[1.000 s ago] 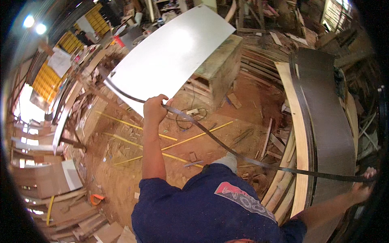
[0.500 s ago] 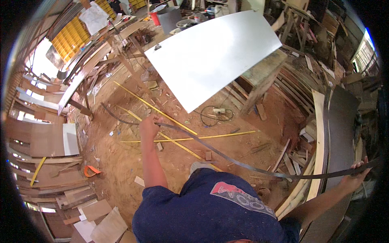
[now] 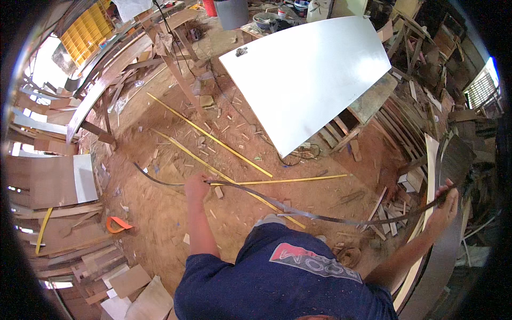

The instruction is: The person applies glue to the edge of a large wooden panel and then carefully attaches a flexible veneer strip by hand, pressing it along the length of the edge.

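Note:
A long, thin, dark strip, like edge banding (image 3: 314, 215), sags in a shallow curve between my two hands. My left hand (image 3: 197, 188) is closed around it near its left end, and a short tail sticks out beyond the fist to the left. Out to the right, my right hand (image 3: 446, 205) grips the strip with fingers wrapped around it, beside a leaning dark panel (image 3: 453, 160). Whatever length runs past the right hand is hard to make out against that panel. Beneath the strip, yellow strips (image 3: 213, 136) lie on the dirt floor, some crossing.
Ahead, a large white panel (image 3: 309, 74) lies on a wooden bench (image 3: 376, 101), its near corner overhanging. An orange loop (image 3: 117, 224) and wood scraps lie at left. A pale board (image 3: 431, 165) leans at right. A grey bin (image 3: 232, 13) stands at the back.
My right hand has moved inward and a little up, and the strip hangs lower between the hands. My left hand has dropped slightly. The view has shifted, putting the white panel farther right.

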`<state>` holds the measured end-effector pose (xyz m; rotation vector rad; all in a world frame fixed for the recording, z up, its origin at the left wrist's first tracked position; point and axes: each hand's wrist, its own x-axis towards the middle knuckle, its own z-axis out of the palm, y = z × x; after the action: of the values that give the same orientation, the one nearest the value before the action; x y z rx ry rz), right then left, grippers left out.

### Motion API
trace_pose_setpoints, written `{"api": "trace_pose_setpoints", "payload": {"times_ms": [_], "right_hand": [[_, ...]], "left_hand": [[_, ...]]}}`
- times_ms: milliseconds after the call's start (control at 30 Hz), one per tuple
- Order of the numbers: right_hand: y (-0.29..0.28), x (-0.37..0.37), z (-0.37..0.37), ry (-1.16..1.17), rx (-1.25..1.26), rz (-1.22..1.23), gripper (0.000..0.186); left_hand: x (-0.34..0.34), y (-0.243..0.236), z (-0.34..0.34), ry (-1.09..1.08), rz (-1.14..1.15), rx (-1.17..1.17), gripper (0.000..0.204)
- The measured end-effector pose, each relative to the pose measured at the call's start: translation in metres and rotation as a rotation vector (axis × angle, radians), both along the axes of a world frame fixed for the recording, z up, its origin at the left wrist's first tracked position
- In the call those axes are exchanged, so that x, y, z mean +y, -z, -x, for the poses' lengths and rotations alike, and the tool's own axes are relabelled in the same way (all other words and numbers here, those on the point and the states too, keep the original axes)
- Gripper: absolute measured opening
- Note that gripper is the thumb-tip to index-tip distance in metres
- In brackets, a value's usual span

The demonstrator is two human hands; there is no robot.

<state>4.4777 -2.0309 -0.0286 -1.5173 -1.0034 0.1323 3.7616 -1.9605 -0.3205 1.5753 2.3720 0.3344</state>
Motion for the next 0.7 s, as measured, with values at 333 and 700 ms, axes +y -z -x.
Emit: {"api": "trace_pose_setpoints", "payload": {"times_ms": [333, 700], "right_hand": [[0.012, 0.044, 0.045, 0.051, -0.104, 0.095, 0.036], [0.074, 0.061, 0.057, -0.083, 0.122, 0.046, 0.032]], "left_hand": [[-0.051, 0.052, 0.084, -0.029, -0.03, 0.067, 0.035], [-0.112, 0.037, 0.108, -0.181, 0.074, 0.23, 0.025]]}}
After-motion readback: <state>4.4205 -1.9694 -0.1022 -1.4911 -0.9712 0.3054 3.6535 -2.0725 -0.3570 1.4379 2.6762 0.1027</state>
